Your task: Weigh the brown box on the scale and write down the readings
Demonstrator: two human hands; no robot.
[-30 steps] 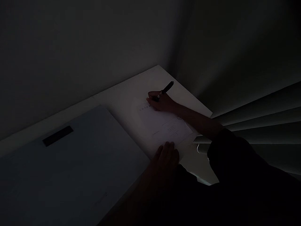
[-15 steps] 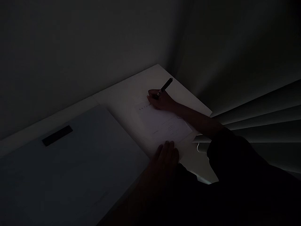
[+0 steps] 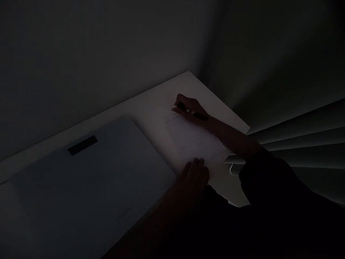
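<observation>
The scene is very dark. A dark pen [image 3: 201, 116] is held in my right hand [image 3: 192, 106], which is closed round it at the top of a white sheet of paper [image 3: 188, 138]. The pen slants back low over the hand, and its tip is hidden by the fingers. A short row of small dark marks shows along the sheet's upper left edge, with faint lines lower down. My left hand [image 3: 192, 176] rests at the sheet's near edge, its fingers lying flat and slightly apart.
Beneath the paper is a white table [image 3: 153, 97] whose far corner meets a wall. A large grey-blue panel [image 3: 94, 194] with a dark rectangular strip [image 3: 82, 145] covers its left part. Folded curtain-like fabric [image 3: 302, 140] hangs at the right.
The pen has tipped from pointing up and away to lying back over my right hand. The view has shifted slightly. My left hand stays at the paper's near edge.
</observation>
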